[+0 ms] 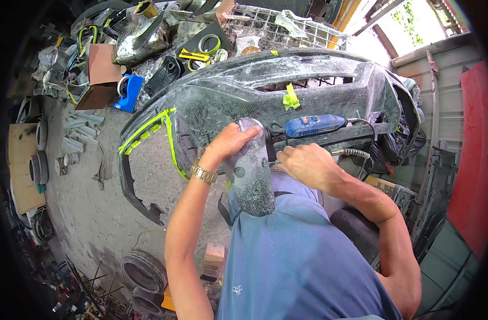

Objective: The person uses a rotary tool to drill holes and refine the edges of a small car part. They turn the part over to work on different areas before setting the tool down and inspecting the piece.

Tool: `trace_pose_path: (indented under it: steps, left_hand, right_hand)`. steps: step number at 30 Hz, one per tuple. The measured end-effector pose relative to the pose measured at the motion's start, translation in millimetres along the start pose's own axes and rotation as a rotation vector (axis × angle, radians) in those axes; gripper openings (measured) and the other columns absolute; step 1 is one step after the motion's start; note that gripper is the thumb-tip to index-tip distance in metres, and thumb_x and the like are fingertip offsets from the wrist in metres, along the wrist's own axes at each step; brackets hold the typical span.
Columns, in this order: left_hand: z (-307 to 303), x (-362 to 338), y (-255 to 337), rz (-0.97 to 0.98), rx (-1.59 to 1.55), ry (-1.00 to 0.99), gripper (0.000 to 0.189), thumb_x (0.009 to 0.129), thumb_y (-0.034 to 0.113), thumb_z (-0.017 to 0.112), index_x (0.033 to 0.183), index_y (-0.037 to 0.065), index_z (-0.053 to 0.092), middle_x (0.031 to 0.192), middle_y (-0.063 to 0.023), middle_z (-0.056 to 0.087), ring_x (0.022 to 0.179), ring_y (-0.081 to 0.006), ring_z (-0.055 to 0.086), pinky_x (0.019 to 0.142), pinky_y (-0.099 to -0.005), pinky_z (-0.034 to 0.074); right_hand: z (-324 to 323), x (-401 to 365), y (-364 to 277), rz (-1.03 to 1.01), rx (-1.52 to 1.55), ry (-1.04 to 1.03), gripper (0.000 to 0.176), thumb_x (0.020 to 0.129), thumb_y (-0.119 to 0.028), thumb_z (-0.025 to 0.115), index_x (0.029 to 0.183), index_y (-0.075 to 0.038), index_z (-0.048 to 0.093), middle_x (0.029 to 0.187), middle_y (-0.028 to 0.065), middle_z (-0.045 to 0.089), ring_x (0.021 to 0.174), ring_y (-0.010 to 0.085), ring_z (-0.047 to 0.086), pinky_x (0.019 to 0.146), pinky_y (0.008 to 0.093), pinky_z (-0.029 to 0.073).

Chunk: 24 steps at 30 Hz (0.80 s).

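My left hand [229, 143], with a gold watch on its wrist, grips the upper end of a long dark moulded part [253, 184]. White dust covers this part, which has round recesses and hangs upright in front of my shirt. Close to its right edge is my right hand [307, 164], fingers curled closed. What these fingers hold is hidden. A blue rotary tool [314, 126] lies just above my right hand, on a large dusty dark car bumper [222, 106]. A ribbed cable [353, 153] runs from beside my right wrist towards the right.
Yellow-green tape [172, 136] marks the bumper's left side. Behind it stands a cluttered bench with tape rolls [209, 44], a blue dispenser [129, 94] and a cardboard box [102, 69]. Tyres [143, 271] lie on the floor at lower left. A red panel [472, 154] leans at right.
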State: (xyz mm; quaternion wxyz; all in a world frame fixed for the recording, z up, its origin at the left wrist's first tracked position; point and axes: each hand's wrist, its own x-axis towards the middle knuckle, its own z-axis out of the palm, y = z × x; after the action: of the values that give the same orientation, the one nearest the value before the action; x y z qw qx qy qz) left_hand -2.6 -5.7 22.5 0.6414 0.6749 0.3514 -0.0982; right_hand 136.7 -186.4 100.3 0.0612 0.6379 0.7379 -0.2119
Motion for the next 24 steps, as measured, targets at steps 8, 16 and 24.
trace_pose_path:
  steps: [8, 16, 24]
  left_hand:
    - [-4, -12, 14, -0.041, 0.011, 0.009, 0.045, 0.086, 0.045, 0.065, 0.089, 0.000, 0.070, 0.076, -0.0028, 0.065, 0.064, -0.0085, 0.055, 0.060, -0.0274, 0.044]
    - [-15, -30, 26, -0.020, -0.064, -0.016, 0.044, 0.087, 0.047, 0.065, 0.083, 0.003, 0.070, 0.073, 0.0013, 0.064, 0.063, -0.0048, 0.052, 0.056, -0.0243, 0.042]
    - [-12, -24, 24, -0.022, -0.046, -0.005, 0.040, 0.088, 0.043, 0.066, 0.084, 0.003, 0.069, 0.073, 0.0015, 0.064, 0.063, -0.0044, 0.053, 0.057, -0.0238, 0.042]
  right_hand:
    - [-10, -2, -1, 0.106, 0.046, 0.024, 0.018, 0.088, -0.018, 0.055, 0.094, -0.001, 0.059, 0.088, 0.0125, 0.065, 0.078, 0.0275, 0.068, 0.065, 0.0385, 0.055]
    - [-7, -8, 14, 0.074, 0.246, 0.075, 0.025, 0.093, -0.031, 0.053, 0.095, -0.007, 0.060, 0.087, 0.0095, 0.064, 0.082, 0.0284, 0.066, 0.068, 0.0404, 0.054]
    - [-1, -9, 6, 0.062, 0.240, 0.038, 0.026, 0.095, -0.031, 0.050, 0.096, -0.007, 0.059, 0.088, 0.0106, 0.064, 0.079, 0.0299, 0.065, 0.066, 0.0409, 0.054]
